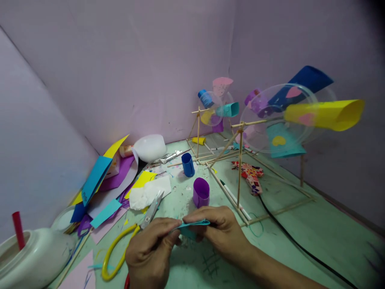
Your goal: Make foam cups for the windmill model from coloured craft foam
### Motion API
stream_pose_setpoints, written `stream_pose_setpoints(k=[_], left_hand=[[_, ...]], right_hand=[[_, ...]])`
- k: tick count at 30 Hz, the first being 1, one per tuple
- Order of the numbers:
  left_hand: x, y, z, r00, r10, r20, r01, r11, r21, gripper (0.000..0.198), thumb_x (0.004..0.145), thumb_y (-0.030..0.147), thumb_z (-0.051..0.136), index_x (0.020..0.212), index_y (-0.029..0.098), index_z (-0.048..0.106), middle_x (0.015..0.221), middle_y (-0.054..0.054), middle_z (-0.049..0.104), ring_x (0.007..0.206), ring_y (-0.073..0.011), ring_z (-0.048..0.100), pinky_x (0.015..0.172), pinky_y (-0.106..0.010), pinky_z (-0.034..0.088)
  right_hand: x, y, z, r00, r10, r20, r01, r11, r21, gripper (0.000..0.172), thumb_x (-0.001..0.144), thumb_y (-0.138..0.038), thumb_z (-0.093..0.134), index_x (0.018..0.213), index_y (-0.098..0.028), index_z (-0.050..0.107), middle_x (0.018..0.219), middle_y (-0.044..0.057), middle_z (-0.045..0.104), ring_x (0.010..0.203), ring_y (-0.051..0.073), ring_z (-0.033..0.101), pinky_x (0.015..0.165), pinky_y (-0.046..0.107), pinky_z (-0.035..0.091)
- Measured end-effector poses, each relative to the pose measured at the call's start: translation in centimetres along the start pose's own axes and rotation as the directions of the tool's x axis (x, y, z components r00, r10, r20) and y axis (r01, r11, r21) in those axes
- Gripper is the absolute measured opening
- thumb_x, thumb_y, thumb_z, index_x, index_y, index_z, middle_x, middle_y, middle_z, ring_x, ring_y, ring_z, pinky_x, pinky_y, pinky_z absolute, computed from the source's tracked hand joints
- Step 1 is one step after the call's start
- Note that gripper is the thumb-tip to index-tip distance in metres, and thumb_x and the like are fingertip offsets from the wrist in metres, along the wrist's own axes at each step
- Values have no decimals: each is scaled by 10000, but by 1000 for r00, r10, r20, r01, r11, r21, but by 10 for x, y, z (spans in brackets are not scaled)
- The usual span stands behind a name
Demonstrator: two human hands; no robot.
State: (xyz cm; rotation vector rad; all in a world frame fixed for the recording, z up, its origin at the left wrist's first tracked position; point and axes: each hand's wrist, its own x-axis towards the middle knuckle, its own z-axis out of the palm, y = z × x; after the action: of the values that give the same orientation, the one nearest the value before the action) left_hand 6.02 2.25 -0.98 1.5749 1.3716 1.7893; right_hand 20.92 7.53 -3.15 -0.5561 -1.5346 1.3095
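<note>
My left hand (152, 251) and my right hand (218, 233) meet low in the middle of the view. Both pinch a small teal paper strip (192, 225) between fingertips and thumbs, holding it curved just above the green table (300, 233). Yellow-handled scissors (132, 237) lie on the table right beside my left hand. A purple paper roll (201, 192) stands upright just beyond my fingers, and a blue paper roll (188, 164) stands further back.
Two stick-framed wheel models with clear discs (276, 116) and coloured paper cups stand at the back right. A black cable (300, 247) runs across the table. Coloured paper sheets (102, 180) pile at the left, near a white bowl (149, 147) and white jar (33, 257).
</note>
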Motion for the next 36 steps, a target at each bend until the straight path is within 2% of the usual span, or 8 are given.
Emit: stream_pose_setpoints(k=[4, 7, 10, 12, 16, 20, 26, 36], left_hand=[[2, -5, 0, 986, -157, 50, 145, 972, 185, 161, 725, 250, 649, 865, 223, 724, 747, -7, 704, 588, -135, 634, 512, -210, 521], [1, -11, 3, 946, -267, 182, 197, 923, 330, 408, 754, 380, 600, 1078, 136, 647, 957, -106, 700, 813, -229, 671, 691, -325, 563], [-3, -12, 7, 866, -419, 273, 299, 871, 389, 778, 752, 427, 589, 1398, 90, 315, 1381, -194, 455, 1209, -308, 497, 980, -456, 432], [-4, -10, 10, 817, -478, 323, 342, 853, 395, 892, 748, 402, 599, 1451, 92, 145, 1465, -196, 333, 1319, -312, 363, 1053, -479, 339], [2, -7, 7, 812, -452, 369, 333, 878, 343, 829, 712, 290, 629, 1428, 125, 246, 1418, -171, 424, 1304, -326, 382, 1060, -477, 325], [5, -16, 1, 826, -383, 414, 267, 912, 310, 760, 700, 210, 625, 1398, 162, 331, 1425, -131, 426, 1309, -321, 375, 1081, -469, 295], [5, -20, -1, 825, -400, 399, 242, 888, 390, 736, 717, 227, 602, 1392, 127, 326, 1439, -122, 409, 1333, -280, 348, 1097, -432, 284], [12, -6, -4, 811, -346, 471, 177, 914, 365, 556, 766, 201, 568, 1307, 181, 443, 1334, -72, 536, 1235, -231, 477, 1049, -378, 367]], right_hand=[[2, -3, 0, 995, 28, -91, -30, 999, -18, 188, 791, -168, 621, 899, -245, 753, 751, 13, 692, 563, 91, 577, 522, 196, 472], [3, -6, 2, 983, 171, -64, -169, 985, 33, 202, 848, -277, 568, 948, -221, 734, 732, 11, 669, 606, 111, 580, 570, 226, 482], [1, -8, 5, 978, 208, 11, -208, 978, 17, 283, 894, -335, 493, 1059, -213, 688, 802, 22, 672, 793, 162, 618, 757, 298, 499], [0, -10, 6, 983, 166, 77, -164, 986, -33, 321, 893, -337, 486, 1147, -214, 639, 979, 47, 672, 965, 200, 600, 904, 358, 454], [-1, -16, 4, 961, 167, 222, -141, 981, -131, 554, 778, -275, 633, 1311, -229, 489, 1189, 78, 610, 1077, 244, 571, 929, 399, 457], [2, -21, -10, 976, 84, 200, -9, 936, -352, 761, 685, -253, 737, 1360, -206, 389, 1288, 122, 534, 1119, 260, 544, 870, 386, 497], [7, -26, -24, 960, -129, 250, 247, 811, -530, 399, 711, -204, 712, 1079, -217, 557, 1271, 97, 529, 1094, 215, 560, 858, 328, 492], [7, -26, -25, 951, -180, 251, 307, 636, -707, 191, 792, -322, 634, 933, -195, 608, 1199, 117, 589, 912, 214, 643, 758, 344, 524]])
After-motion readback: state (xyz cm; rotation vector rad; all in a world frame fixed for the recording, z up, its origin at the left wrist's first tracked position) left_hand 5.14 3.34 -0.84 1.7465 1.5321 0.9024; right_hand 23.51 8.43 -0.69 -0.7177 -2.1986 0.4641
